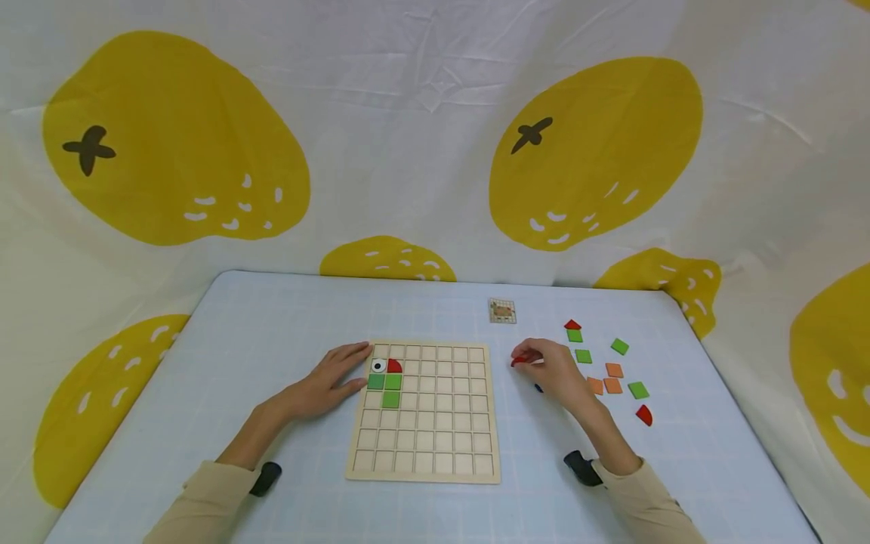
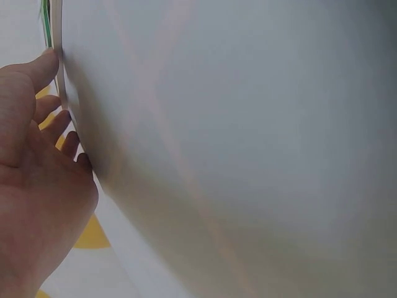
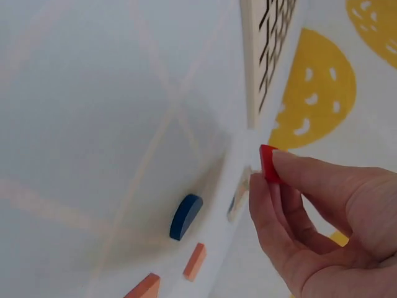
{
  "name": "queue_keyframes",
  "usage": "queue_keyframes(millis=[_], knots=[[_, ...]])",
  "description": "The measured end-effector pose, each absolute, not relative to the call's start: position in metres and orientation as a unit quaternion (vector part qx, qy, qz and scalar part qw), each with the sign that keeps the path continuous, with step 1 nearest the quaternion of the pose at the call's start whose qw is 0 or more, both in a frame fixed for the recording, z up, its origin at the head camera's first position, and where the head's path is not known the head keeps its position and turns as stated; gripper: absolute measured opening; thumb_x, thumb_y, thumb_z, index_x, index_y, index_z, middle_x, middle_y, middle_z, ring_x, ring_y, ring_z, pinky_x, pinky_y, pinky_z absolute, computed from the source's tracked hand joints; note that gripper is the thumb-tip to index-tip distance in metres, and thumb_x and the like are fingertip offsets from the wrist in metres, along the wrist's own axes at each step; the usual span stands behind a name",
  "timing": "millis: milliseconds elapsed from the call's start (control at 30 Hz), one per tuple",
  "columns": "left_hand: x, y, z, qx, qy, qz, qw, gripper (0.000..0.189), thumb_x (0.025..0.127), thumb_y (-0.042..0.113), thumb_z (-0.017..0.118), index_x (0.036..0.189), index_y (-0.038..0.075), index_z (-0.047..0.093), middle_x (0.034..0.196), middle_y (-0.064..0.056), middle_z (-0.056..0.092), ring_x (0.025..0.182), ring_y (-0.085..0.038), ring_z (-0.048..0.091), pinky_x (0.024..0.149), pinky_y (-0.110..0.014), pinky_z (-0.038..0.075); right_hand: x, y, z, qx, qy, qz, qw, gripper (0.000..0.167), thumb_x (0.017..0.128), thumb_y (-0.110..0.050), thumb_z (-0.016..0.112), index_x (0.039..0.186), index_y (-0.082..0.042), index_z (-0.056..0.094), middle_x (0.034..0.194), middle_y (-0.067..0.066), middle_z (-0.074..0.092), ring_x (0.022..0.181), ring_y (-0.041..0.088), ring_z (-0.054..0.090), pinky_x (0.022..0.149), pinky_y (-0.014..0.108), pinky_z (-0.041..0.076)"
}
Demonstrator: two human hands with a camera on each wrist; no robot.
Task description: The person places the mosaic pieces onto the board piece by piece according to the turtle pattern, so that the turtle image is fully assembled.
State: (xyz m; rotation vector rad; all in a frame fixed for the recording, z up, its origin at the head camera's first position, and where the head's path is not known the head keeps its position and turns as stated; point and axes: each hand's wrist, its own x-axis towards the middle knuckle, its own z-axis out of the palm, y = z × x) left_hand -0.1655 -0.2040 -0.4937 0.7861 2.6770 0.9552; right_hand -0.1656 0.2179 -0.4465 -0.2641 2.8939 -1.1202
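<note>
My left hand [image 1: 325, 384] rests at the left edge of the wooden grid board [image 1: 428, 477], fingers extended, thumb near the green tiles. In the board's upper left cells sit a white tile with a black dot [image 1: 378, 366], a red quarter-round tile [image 1: 394, 366], a darker green tile [image 1: 375, 382] and two lighter green tiles [image 1: 392, 381]. To the right of the board, my right hand [image 1: 553, 374] pinches a small red tile [image 3: 268, 162] between thumb and fingers, raised above the table. Below that hand lies a dark blue rounded tile [image 3: 186, 216], partly hidden in the head view.
Loose tiles lie at right: several green squares [image 1: 619, 346], orange squares [image 1: 615, 370], a red triangle [image 1: 572, 325] and a red quarter-round piece [image 1: 644, 415]. Behind the board is a small picture card [image 1: 502, 310]. A patterned curtain [image 1: 435, 151] hangs beyond the table.
</note>
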Motion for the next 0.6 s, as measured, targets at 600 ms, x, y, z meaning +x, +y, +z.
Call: queue_keyframes(millis=[600], knots=[[-0.166, -0.204, -0.494, 0.264, 0.904, 0.323, 0.098, 0.065, 0.106, 0.026, 0.06, 0.16, 0.004, 0.033, 0.166, -0.017, 0.028, 0.151, -0.042, 0.022, 0.119, -0.064, 0.024, -0.161, 0.168, -0.444, -0.146, 0.889, -0.432, 0.036, 0.026, 0.088, 0.004, 0.077, 0.114, 0.002, 0.071, 0.098, 0.008, 0.071, 0.092, 0.023, 0.067, 0.085, 0.037, 0.06]])
